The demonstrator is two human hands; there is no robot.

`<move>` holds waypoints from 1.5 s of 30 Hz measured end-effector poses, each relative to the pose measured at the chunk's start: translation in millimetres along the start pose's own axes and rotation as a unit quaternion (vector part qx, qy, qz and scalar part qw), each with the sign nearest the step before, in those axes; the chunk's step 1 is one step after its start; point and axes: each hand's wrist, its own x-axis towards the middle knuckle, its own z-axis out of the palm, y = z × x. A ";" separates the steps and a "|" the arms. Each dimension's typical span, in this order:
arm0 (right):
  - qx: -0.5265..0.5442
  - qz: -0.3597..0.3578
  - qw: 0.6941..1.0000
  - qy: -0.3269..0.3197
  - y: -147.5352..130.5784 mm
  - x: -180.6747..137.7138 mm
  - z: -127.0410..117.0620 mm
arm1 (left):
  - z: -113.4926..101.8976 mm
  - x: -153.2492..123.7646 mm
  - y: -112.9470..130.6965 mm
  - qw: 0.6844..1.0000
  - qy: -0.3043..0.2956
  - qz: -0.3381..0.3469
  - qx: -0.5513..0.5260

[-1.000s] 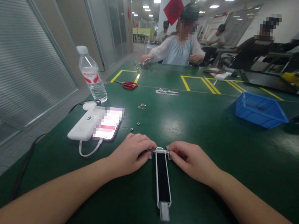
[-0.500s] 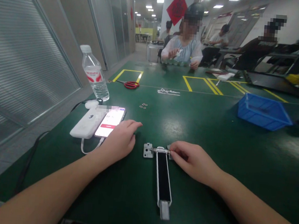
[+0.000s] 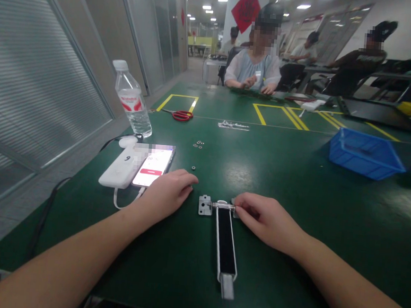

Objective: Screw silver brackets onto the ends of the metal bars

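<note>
A metal hinge (image 3: 222,206) lies on the green table, with a flat, holed plate (image 3: 205,205) at its left end. From its middle a long arm with a black face and white edges (image 3: 226,243) runs toward me, ending in a grey metal tab (image 3: 227,287). My right hand (image 3: 262,218) pinches the hinge's right end, and its fingers partly hide the right plate. Just left of the hinge, my left hand (image 3: 169,189) rests beside the phone (image 3: 153,166), fingers loosely apart. One small nut (image 3: 193,168) sits just beyond its fingertips.
Several small rings (image 3: 198,144) lie farther off, before a pile of small pale parts (image 3: 233,125). Red-handled scissors (image 3: 182,115), a water bottle (image 3: 133,102) and a white power bank (image 3: 119,168) stand left; a blue bin (image 3: 365,154) right. A person (image 3: 255,67) sits opposite.
My left hand has drawn back a little toward me, and the small nut now shows beyond its fingertips. My right hand keeps its place on the hinge. The view has shifted slightly.
</note>
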 end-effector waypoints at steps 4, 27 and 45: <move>0.000 0.000 1.000 0.003 0.0 -0.1 -0.1 | -1.1 -3.4 14.2 0.997 0.017 0.042 -0.069; 0.005 -0.011 1.000 0.007 1.6 -1.4 0.7 | 6.4 -7.2 26.6 0.980 0.015 0.061 -0.187; 0.000 -0.011 1.000 0.009 1.0 -1.0 0.8 | 9.1 -4.6 24.2 0.983 0.006 0.079 -0.167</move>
